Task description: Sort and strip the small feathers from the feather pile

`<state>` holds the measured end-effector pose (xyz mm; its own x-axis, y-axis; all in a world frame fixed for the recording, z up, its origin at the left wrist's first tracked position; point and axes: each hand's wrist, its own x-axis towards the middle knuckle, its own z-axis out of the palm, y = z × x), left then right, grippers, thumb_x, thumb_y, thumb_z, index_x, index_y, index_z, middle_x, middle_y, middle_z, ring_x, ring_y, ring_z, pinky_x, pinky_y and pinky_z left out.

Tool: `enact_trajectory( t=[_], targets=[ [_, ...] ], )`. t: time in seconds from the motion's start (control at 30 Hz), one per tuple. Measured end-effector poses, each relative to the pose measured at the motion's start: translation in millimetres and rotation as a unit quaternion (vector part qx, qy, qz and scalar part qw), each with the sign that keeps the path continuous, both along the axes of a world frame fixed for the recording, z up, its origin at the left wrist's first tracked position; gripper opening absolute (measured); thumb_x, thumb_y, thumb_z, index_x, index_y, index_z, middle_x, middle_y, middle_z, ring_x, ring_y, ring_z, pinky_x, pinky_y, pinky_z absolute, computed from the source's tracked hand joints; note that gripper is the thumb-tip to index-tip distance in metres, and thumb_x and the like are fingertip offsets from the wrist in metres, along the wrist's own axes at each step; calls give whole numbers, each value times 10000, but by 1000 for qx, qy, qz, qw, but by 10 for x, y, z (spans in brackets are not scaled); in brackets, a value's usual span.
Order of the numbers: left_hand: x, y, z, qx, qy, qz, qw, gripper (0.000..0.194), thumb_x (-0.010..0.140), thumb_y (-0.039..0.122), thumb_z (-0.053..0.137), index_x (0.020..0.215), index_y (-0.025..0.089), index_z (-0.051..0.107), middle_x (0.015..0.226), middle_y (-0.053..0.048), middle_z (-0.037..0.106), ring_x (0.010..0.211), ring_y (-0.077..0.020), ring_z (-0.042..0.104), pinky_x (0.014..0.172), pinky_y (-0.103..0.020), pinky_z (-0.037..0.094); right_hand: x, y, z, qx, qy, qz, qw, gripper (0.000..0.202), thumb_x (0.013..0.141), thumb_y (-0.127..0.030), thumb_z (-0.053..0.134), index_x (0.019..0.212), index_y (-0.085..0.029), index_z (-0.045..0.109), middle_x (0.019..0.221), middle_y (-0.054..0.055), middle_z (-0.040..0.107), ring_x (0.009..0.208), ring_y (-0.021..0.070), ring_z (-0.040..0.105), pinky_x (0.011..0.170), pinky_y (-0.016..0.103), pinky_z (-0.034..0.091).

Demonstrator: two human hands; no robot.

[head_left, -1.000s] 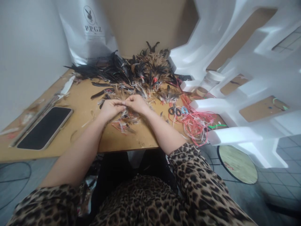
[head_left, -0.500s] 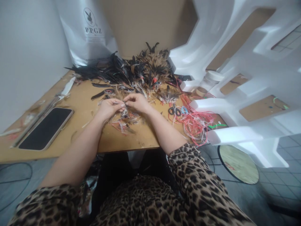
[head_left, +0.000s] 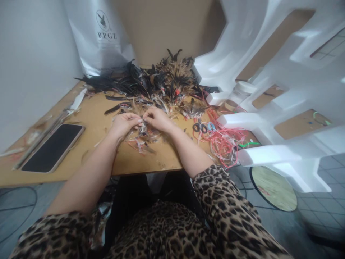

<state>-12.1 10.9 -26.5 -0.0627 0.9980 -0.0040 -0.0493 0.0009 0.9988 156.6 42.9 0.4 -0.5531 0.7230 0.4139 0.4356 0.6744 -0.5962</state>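
My left hand [head_left: 124, 124] and my right hand [head_left: 156, 118] meet over the middle of the wooden table [head_left: 151, 162]. Thumb and fingers of each are pinched together, almost tip to tip. Between them is the pale quill end of a feather [head_left: 143, 126]; its exact shape is too small to make out. Loose brown feathers and red and white strips [head_left: 140, 144] lie under and in front of my hands. Just beyond them rests a row of small feather bunches [head_left: 192, 108] with pale ends. What the right fingertips grip is partly hidden.
A large heap of black and brown feathers [head_left: 172, 77] fills the back. At left lies a phone [head_left: 54, 146]. Black-handled scissors [head_left: 199, 127] lie by tangled red string [head_left: 223, 140] at right, near white foam pieces [head_left: 258, 155] and a jar [head_left: 242, 91].
My hands stay pinched together at nearly the same spot. The right fingers have shifted slightly; everything else on the table is unmoved.
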Motion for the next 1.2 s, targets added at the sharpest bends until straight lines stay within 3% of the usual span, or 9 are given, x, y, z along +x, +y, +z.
enact_trajectory(
  t=[0.17,0.3,0.47,0.63,0.83,1.2],
  targets=[
    [-4,2,25,-19,-26,9,999,242,484,196,772,667,119,633,570,-30,625,468,-86,550,445,-180,410,3,-12,13,-10,-10,21,1000,128,717,-174,534,750,-124,647,762,19,628,742,105,534,722,225,389],
    [-7,9,21,-26,-36,5,999,287,448,191,789,671,115,624,555,-9,600,457,-76,533,438,-176,394,14,-4,6,-78,-14,48,996,144,699,-180,542,756,-105,650,723,14,636,657,91,540,656,212,386],
    [-4,0,-4,-4,-28,-9,1000,305,469,201,786,723,125,636,569,-4,603,453,-72,524,464,-188,410,-4,4,-33,-104,46,26,993,180,710,-200,519,789,-102,647,734,14,633,661,88,529,652,210,394],
    [30,-21,6,20,30,6,999,305,493,225,774,756,140,643,598,-15,617,473,-93,539,475,-209,418,-27,-37,-20,-96,40,-12,995,220,719,-193,510,865,-117,657,727,4,638,640,83,530,639,203,390],
    [49,-17,-8,99,117,42,987,208,567,218,718,750,156,641,628,-11,616,498,-85,522,489,-202,413,-34,-73,24,-105,4,-36,994,198,727,-184,517,816,-120,681,682,3,644,636,90,537,648,203,387],
    [33,-29,-19,168,192,61,965,198,630,226,653,821,172,648,744,-25,633,638,-116,565,593,-220,453,-80,-44,-46,-190,50,-34,980,192,718,-170,535,828,-115,682,593,-7,623,527,69,536,554,174,394]
  ],
)
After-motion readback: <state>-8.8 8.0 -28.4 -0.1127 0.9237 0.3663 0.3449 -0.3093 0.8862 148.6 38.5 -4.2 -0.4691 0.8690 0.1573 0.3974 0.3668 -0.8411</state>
